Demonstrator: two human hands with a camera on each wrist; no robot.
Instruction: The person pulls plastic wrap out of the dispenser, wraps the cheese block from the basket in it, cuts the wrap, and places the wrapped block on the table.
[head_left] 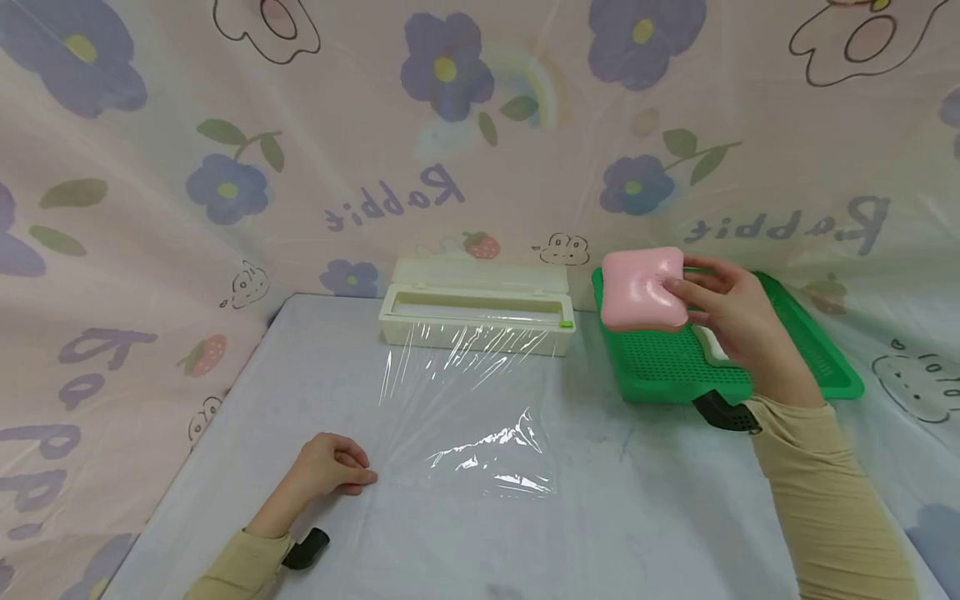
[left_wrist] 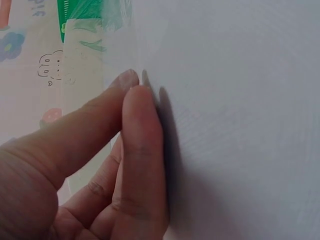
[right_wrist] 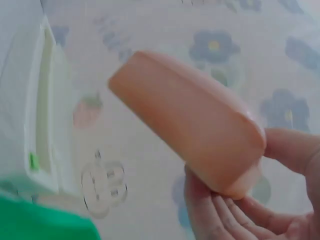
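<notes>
Flowered curtain [head_left: 420, 142] behind white table [head_left: 300, 375]. In front of box [head_left: 480, 293]: film [head_left: 480, 417] pulled out, apparently uncut, corner pinched by left hand [head_left: 333, 465]. Right of box: pink block [head_left: 643, 288], gripped between thumb and fingers of right hand [head_left: 731, 308], not yet on film.

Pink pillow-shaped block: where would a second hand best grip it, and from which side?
Probably the middle of the left edge of the pink block, coming from the left in the head view: thumb on the broad front face, fingers behind. The slab shape offers two opposed faces, and that edge is uncovered, while the right hand holds the opposite edge.
</notes>
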